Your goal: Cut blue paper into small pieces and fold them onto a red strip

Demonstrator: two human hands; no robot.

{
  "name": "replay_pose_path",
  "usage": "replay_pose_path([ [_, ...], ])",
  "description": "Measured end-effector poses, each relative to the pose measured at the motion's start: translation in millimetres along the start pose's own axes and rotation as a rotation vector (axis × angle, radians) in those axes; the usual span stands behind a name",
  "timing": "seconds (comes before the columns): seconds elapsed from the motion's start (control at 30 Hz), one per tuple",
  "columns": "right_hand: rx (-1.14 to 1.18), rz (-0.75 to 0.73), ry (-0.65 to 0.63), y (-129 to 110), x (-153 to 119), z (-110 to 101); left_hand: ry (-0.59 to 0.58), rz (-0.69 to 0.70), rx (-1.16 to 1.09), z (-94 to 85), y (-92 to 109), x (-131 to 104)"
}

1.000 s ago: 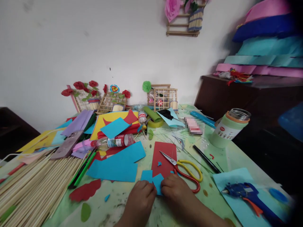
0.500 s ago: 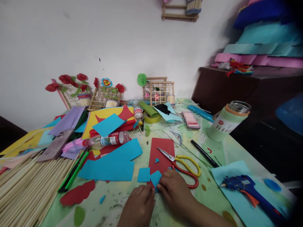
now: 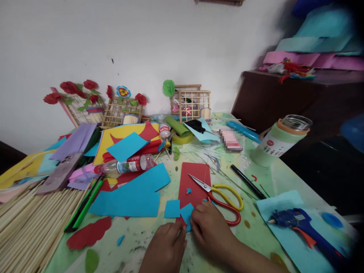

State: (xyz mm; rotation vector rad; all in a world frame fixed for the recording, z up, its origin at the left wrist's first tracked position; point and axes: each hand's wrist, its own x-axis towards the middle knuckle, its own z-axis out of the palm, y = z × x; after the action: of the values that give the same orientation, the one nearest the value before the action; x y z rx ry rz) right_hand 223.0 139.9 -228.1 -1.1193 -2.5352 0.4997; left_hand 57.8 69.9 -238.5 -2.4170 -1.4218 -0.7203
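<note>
Near the front edge, my left hand [image 3: 166,246] is closed with its fingertips at a small blue paper piece [image 3: 189,226]. Just right of it, my right hand [image 3: 211,228] has curled fingers pressed on the same blue piece, partly hiding it. A blue square [image 3: 187,212] touches the right fingertips, and another blue square [image 3: 172,209] lies to its left. Beneath and beyond is a red paper rectangle [image 3: 195,175] with a tiny blue scrap. Scissors [image 3: 212,189] with yellow and red handles rest half open on the red paper's right side, beside my right hand.
Left lie a large blue sheet [image 3: 127,203], a plastic bottle [image 3: 132,165], a green cutter [image 3: 85,208] and wooden sticks [image 3: 31,227]. Right are a black marker [image 3: 247,181], a green jar [image 3: 277,144] and a blue glue gun [image 3: 301,223]. Stick frames with paper flowers [image 3: 122,110] stand behind.
The camera view has shifted slightly, tilting down. Both hands stay nearly in place around the small blue piece, and the table objects have not moved.
</note>
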Motion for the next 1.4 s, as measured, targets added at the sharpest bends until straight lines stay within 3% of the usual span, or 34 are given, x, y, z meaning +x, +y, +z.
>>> replay_pose_path([
  [0.23,-0.031,0.002,-0.037,0,-1,-1,0.001,0.060,-0.036,-0.5,-1,6],
  [0.4,-0.102,0.022,-0.051,-2,1,-4,-0.080,0.075,-0.029,6.0,-2,2],
  [0.57,-0.162,0.012,-0.078,-3,4,-4,-0.091,0.017,-0.019,6.4,0,1],
  [0.73,-0.192,0.004,-0.041,-4,3,-2,-0.135,0.013,-0.022,5.8,1,3],
  [0.9,-0.212,0.021,0.040,-3,-1,3,-0.109,0.034,-0.033,4.6,3,6],
  [1.13,-0.220,0.025,0.110,3,2,3,-0.121,-0.086,-0.072,0.4,8,9],
  [1.23,-0.186,-0.034,0.141,3,1,-5,-0.119,-0.137,-0.076,3.2,7,8],
  [1.4,-0.126,-0.317,0.102,5,-7,-20,-0.108,-0.169,-0.119,6.7,5,10],
])
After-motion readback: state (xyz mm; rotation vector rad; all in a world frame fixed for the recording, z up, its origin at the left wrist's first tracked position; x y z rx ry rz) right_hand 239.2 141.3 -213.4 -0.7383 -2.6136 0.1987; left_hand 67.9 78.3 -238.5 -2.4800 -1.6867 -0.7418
